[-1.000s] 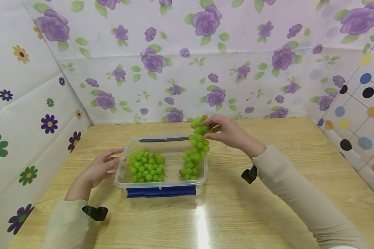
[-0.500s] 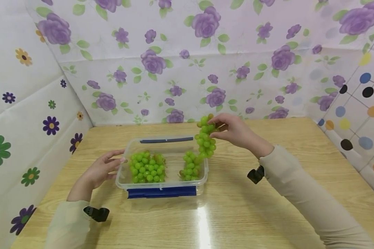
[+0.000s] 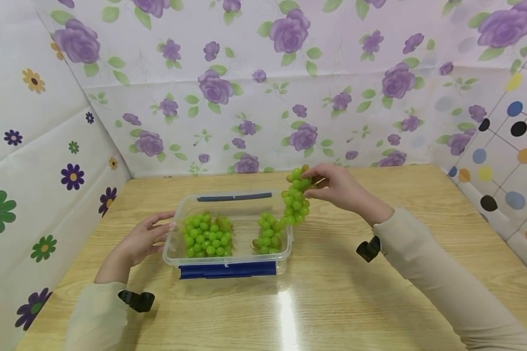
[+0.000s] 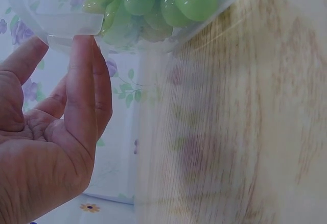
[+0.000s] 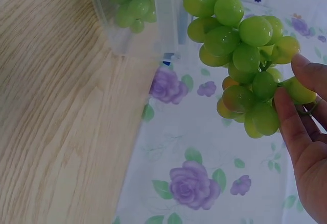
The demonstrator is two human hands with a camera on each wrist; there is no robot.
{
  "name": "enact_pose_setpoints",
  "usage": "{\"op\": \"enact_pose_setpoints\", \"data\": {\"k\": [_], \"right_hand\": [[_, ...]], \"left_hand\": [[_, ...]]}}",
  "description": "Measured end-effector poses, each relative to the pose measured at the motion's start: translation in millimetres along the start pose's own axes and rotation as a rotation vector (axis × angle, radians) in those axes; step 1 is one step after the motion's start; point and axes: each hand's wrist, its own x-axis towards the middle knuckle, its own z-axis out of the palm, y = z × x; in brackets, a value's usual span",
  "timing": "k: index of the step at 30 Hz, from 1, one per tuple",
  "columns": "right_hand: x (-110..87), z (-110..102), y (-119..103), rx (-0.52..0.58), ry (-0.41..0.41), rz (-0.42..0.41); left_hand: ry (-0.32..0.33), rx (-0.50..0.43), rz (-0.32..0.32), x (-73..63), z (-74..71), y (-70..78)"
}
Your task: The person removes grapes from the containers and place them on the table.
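Right hand (image 3: 339, 189) holds grapes (image 3: 295, 199), perhaps touching container (image 3: 245, 231)

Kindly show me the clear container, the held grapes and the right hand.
Clear container (image 3: 245, 234), head view: bare floor inside.
Held grapes (image 5: 247, 56), right wrist view: middle of the bunch.
Right hand (image 3: 339, 187), head view: back of the hand.

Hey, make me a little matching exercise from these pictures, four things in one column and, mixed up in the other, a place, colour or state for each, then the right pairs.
Things
1. left hand
2. right hand
3. front latch
4. tabletop

Descriptions
A. wood-grained
B. holding up a bunch of grapes
C. dark blue
D. touching the left end of the clear container

Right pairs: 1-D, 2-B, 3-C, 4-A
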Motion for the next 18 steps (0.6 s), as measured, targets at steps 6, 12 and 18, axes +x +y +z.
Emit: {"op": "enact_pose_setpoints", "data": {"k": [6,12,18], "right_hand": [[-2.8,-0.6,3.8,0.026,0.000,0.018],[-5.3,-2.8,9.7,0.031,0.014,0.037],[-7.3,-5.4,14.7,0.047,0.014,0.049]], "left_hand": [[-0.002,0.000,-0.009,0.2,0.0,-1.4],[0.004,-0.012,-0.014,1.5,0.4,-3.5],[0.009,-0.019,-0.019,3.0,-0.3,-3.1]]}}
